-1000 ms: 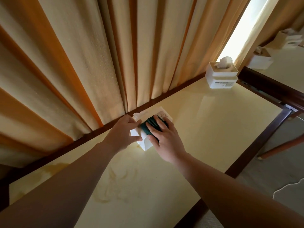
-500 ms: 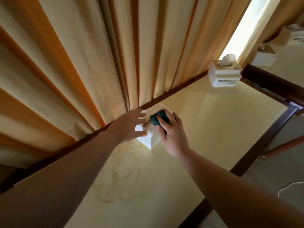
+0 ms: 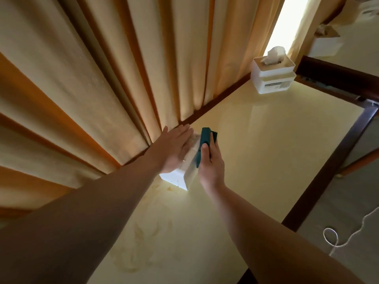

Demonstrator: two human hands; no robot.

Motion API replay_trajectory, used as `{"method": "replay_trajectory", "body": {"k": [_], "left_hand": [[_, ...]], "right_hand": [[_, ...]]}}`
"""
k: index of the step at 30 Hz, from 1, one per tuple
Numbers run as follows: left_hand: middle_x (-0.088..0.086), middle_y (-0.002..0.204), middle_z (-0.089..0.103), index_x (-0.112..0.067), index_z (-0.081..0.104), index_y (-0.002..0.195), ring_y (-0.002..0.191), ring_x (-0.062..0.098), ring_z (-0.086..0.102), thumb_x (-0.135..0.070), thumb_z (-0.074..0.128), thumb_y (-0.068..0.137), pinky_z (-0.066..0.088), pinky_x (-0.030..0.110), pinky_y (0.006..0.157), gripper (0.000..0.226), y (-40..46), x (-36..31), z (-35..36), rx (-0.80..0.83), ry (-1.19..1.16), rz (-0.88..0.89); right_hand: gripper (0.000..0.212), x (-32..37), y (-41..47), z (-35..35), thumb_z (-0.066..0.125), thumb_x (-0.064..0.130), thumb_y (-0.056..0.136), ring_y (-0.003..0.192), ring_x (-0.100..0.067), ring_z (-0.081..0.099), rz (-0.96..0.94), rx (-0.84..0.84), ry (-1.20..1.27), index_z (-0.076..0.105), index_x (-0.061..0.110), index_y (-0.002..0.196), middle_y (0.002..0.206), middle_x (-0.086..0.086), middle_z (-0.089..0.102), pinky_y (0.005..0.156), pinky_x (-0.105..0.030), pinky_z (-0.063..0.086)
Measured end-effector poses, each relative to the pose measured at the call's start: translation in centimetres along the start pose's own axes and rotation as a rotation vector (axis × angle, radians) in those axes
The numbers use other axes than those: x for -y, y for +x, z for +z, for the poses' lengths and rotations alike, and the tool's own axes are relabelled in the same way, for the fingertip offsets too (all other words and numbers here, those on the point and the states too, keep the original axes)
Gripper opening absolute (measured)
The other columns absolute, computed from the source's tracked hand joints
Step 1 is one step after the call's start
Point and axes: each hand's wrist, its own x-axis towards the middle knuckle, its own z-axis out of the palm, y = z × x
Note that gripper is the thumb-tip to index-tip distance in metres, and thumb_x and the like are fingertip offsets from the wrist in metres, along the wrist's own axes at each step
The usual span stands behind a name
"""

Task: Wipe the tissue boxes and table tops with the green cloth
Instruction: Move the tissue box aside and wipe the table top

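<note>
Two hands are working on the near tissue box (image 3: 180,177), which is standing on the yellow table top (image 3: 256,152) close against the curtain (image 3: 92,78). On the box's curtain side, the left hand (image 3: 174,148) is lying flat across its top, fingers straight, pressing to steady it. On the box's other side, the right hand (image 3: 209,160) is gripping the folded green cloth (image 3: 205,140), fingers curled round it, and holding it against the side face. So the box-wiping step looks to be underway, I'd say. Next the cloth probably needs drawing along that face while the flat hand keeps the light box from sliding. Well beyond this box, toward the table's far corner, a second tissue box (image 3: 272,78) is waiting.
</note>
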Motion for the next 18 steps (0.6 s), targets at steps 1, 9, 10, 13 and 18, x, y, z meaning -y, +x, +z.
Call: {"method": "replay_trajectory", "body": {"k": [1,9,10,13,18], "left_hand": [[-0.001,0.170,0.020,-0.019,0.024,0.163,0.157,0.015,0.015,-0.045,0.019,0.110,0.004,0.049,0.127,0.059,0.0,0.1,0.5,-0.042,-0.005,-0.005],[-0.002,0.171,0.018,-0.016,0.028,0.161,0.159,0.018,0.006,-0.047,0.015,0.106,0.005,0.057,0.127,0.064,0.5,0.8,1.8,-0.111,-0.015,0.024],[-0.004,0.171,0.017,-0.018,0.026,0.162,0.159,0.017,0.005,-0.049,0.013,0.106,0.004,0.057,0.127,0.065,0.5,0.8,1.8,-0.108,-0.030,0.020],[-0.009,0.171,0.014,-0.026,0.020,0.164,0.159,0.016,0.004,-0.056,0.005,0.102,0.003,0.057,0.126,0.071,0.7,0.8,1.7,-0.085,-0.008,0.012],[-0.011,0.171,0.013,-0.030,0.019,0.164,0.158,0.012,0.001,-0.056,0.009,0.103,-0.001,0.055,0.126,0.067,0.7,0.6,1.9,-0.087,-0.073,-0.018]], "right_hand": [[0.052,-0.3,-0.2,0.4,0.032,0.044,0.108,0.140,-0.017,0.050,0.080,0.004,0.070,0.036,0.036,0.160,0.158,0.004,0.048,0.116,-0.037,0.041],[0.052,-3.9,-6.5,4.0,0.034,0.045,0.107,0.123,-0.011,0.060,0.350,0.059,0.343,0.030,0.050,0.159,0.146,0.013,0.057,0.103,-0.036,0.051],[0.054,-4.0,-6.7,4.3,0.036,0.048,0.103,0.125,-0.012,0.060,0.349,0.049,0.387,0.032,0.052,0.157,0.145,0.014,0.059,0.107,-0.041,0.051],[0.054,-3.0,-5.8,4.2,0.040,0.046,0.101,0.131,-0.006,0.057,0.308,0.023,0.523,0.039,0.048,0.156,0.146,0.019,0.058,0.114,-0.041,0.046],[0.053,-1.8,-1.9,3.9,0.042,0.058,0.098,0.130,-0.013,0.060,0.257,-0.028,0.552,0.046,0.050,0.150,0.143,0.009,0.062,0.114,-0.047,0.045]]}}
